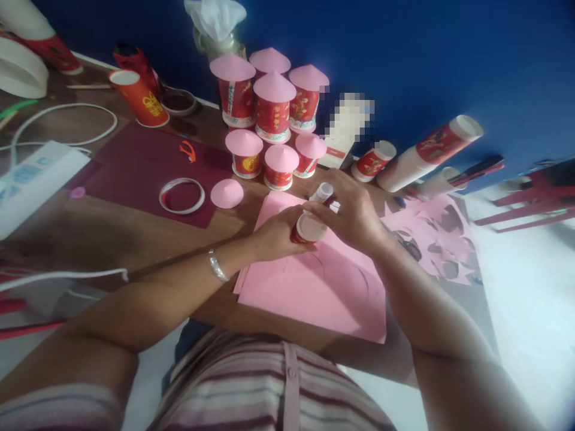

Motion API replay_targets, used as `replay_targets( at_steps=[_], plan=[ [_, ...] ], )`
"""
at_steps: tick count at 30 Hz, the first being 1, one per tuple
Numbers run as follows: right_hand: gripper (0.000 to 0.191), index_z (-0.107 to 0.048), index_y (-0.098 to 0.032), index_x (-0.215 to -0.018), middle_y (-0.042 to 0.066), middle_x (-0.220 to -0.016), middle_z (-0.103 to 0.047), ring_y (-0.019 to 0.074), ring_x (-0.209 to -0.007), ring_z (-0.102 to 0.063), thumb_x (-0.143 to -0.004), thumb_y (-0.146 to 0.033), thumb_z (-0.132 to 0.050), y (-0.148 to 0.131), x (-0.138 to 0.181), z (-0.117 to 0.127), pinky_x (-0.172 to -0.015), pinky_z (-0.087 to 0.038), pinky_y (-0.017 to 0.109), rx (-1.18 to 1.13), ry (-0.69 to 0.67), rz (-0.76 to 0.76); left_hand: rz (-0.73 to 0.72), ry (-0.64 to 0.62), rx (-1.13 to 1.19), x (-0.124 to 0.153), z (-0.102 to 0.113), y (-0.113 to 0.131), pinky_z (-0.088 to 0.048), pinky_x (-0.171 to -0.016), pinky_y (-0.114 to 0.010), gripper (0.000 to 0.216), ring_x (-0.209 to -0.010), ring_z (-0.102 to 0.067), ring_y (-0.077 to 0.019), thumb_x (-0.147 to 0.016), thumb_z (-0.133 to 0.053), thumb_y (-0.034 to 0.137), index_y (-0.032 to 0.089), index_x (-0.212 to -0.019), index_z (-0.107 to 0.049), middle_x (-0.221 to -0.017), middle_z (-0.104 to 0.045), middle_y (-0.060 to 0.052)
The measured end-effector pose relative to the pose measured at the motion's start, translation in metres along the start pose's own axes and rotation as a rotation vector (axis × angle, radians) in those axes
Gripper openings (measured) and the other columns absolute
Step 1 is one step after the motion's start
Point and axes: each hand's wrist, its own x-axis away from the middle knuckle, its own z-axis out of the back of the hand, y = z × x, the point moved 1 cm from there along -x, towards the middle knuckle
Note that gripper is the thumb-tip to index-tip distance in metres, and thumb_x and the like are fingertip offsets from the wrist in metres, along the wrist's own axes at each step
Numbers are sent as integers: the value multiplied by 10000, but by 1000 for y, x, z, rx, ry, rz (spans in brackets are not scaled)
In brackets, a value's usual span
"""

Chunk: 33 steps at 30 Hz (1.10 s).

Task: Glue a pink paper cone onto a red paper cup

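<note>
My left hand (pixel 283 233) is wrapped round a small red paper cup (pixel 311 228) with its pale round end facing up. Just above that end, my right hand (pixel 354 209) grips a white glue stick (pixel 324 191). Whether the stick touches the cup I cannot tell. Both hands are over a stack of pink paper sheets (pixel 309 293) with faint drawn curves. Left of the hands lies a loose pink paper cone (pixel 227 193). Beyond it stand several red cups with pink cone tops (pixel 275 108).
A white paper ring (pixel 182 196) lies on a dark red mat (pixel 130 173). Further left are an orange-red cup (pixel 141 99) and a power strip (pixel 40 185). Rightward, stacked paper cups (pixel 426 152) lean near the blue wall, with cut pink paper scraps (pixel 458 245) below.
</note>
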Motion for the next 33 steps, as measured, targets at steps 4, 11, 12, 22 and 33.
replay_targets(
  at_steps=[4, 11, 12, 22, 33],
  plan=[
    [202, -582, -245, -911, 31, -926, -620, 203, -799, -579, -999, -402, -674, 1, -4, -3, -719, -523, 368, 3, 2, 8, -21, -11, 2, -1, 1, 2, -567, -1012, -510, 711, -1256, -664, -342, -749, -879, 354, 211, -1355, -535, -1364, -685, -120],
    [248, -570, -260, -872, 26, -852, -593, 210, -742, -560, -989, -445, -687, 6, -7, -7, -664, -522, 380, 10, 53, -2, 11, -40, -27, -2, 1, 0, -574, -943, -489, 589, -1161, -686, -338, -743, -881, 396, 185, -1212, -595, -1210, -727, -116],
    [246, -577, -264, -878, 23, -843, -590, 214, -740, -563, -984, -453, -695, 5, -5, -6, -658, -521, 382, 8, 71, -19, 13, -47, -38, -3, 1, 0, -577, -934, -485, 571, -1152, -688, -337, -742, -881, 408, 188, -1190, -604, -1188, -731, -109],
    [218, -617, -243, -940, 39, -924, -655, 218, -814, -610, -1004, -438, -689, -8, 2, 3, -723, -514, 368, -22, -45, 15, -86, -51, 114, -3, -1, -4, -584, -1006, -495, 484, -1190, -699, -303, -760, -872, 322, 220, -1191, -677, -1294, -734, -89],
    [251, -573, -249, -893, 28, -904, -616, 205, -772, -559, -1000, -452, -672, 1, -7, -8, -708, -524, 370, -11, 2, 36, -7, -35, 24, -2, 0, -1, -606, -936, -469, 587, -1134, -724, -318, -754, -886, 405, 184, -1237, -636, -1197, -757, -104]
  ],
)
